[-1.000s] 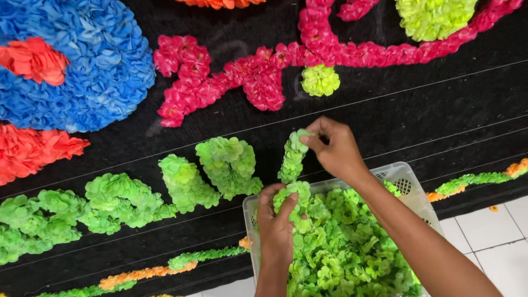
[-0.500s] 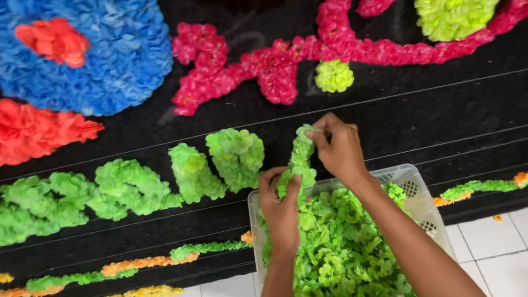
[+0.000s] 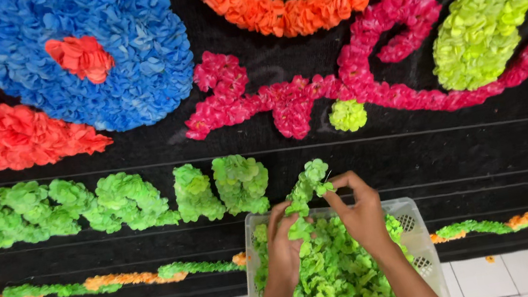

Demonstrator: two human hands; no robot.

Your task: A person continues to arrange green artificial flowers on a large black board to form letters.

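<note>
Green paper-flower strand (image 3: 307,187) sits between both hands, just above the basket (image 3: 410,217) of loose green flowers. Head view: right hand (image 3: 359,214) pinches its top end; left hand (image 3: 283,241) grips the lower part. Risk: strand could tear or shed if pulled too hard. Basket's front & forearms are cut off; fingertip detail is unclear.

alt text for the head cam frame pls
Both hands, left hand and right hand, hold a strip of green paper flowers above a white basket of them, before a black board covered in colourful paper-flower shapes.
</note>
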